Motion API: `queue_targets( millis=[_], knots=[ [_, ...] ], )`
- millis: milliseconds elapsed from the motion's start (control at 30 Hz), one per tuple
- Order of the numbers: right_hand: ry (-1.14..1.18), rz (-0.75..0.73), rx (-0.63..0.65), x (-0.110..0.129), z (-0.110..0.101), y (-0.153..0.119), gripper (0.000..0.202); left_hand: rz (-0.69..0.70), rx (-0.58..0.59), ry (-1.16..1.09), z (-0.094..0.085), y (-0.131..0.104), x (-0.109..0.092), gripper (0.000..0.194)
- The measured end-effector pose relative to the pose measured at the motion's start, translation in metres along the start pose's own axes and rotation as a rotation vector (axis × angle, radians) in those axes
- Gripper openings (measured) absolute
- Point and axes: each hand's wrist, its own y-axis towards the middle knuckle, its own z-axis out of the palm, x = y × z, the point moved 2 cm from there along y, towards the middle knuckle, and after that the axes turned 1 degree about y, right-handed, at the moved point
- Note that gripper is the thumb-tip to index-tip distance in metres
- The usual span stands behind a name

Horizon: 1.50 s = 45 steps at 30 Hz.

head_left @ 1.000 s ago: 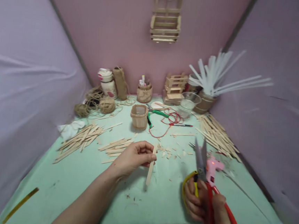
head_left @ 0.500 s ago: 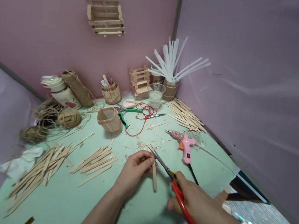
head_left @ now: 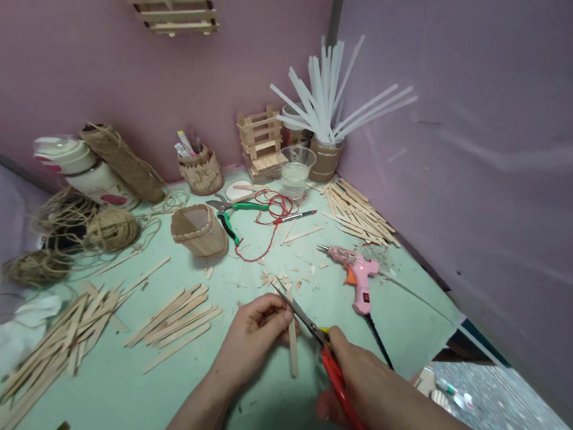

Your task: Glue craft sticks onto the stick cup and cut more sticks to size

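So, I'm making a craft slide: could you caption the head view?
Right hand holds scissors at a stick in the left hand; glue gun lies nearby.

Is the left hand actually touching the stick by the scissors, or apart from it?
Touching: the head view shows the left hand pinching the stick between thumb and fingers, its lower end jutting out below them.

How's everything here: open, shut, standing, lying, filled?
Left hand, closed on a wooden stick.
Right hand, gripping the scissors.
Scissors, blades at the stick's far end.
Pink glue gun, lying on its side.
Green-handled pruners, handles spread.
Clear cup, partly filled.
White bottle, lid on.
Pen holder, standing, holding pens.
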Motion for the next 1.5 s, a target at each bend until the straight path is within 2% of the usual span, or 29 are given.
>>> queue_targets(
  millis=[133, 367, 733, 933, 1133, 1500],
  knots=[
    [-0.068, 0.025, 0.044, 0.008, -0.003, 0.000, 0.031, 0.001, -0.005, -0.022, -0.001, -0.001, 0.001, 0.020],
    [-0.055, 0.080, 0.098, 0.017, -0.003, -0.004, 0.032, -0.008, -0.028, -0.058, 0.000, -0.001, 0.005, 0.017],
    [-0.026, 0.068, 0.109, 0.003, 0.002, -0.004, 0.037, -0.105, -0.028, -0.136, 0.008, -0.002, 0.008, 0.023],
    [0.167, 0.031, 0.174, 0.003, 0.004, 0.003, 0.033, -0.247, 0.008, -0.193, 0.009, -0.001, 0.011, 0.025],
    [0.327, 0.141, 0.255, 0.010, 0.005, 0.010, 0.041, -0.340, 0.006, -0.231, 0.005, 0.000, 0.014, 0.021],
    [0.297, 0.103, 0.251, 0.015, 0.003, 0.009, 0.040, -0.381, -0.019, -0.243, 0.007, 0.004, 0.015, 0.013]
  ],
)
